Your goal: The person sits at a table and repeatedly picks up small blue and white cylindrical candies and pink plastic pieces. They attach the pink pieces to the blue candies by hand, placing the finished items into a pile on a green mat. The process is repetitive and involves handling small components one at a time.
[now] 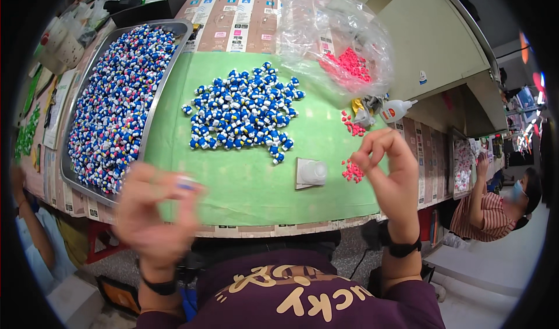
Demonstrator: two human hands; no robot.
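My left hand (154,215), smeared by motion, hovers over the near left edge of the green mat (250,204), with a small blue-and-white figurine (186,183) pinched at its fingertips. On the right, thumb and forefinger of my right hand (393,169) are pressed together; whatever is between them is too small to make out. Just beside those fingertips lies a little pile of pink pieces (351,170) on the mat. A white cap-like cup (315,172) sits on a pale square between my hands. Beyond it spreads a loose heap of blue-and-white figurines (239,110).
At left a metal tray (156,103) is filled with similar figurines, many showing pink bits. A clear plastic bag (303,29) holds more pink pieces at the back. Near it lie a squeeze bottle (397,110) and crumpled foil (363,115). A co-worker (495,204) sits far right.
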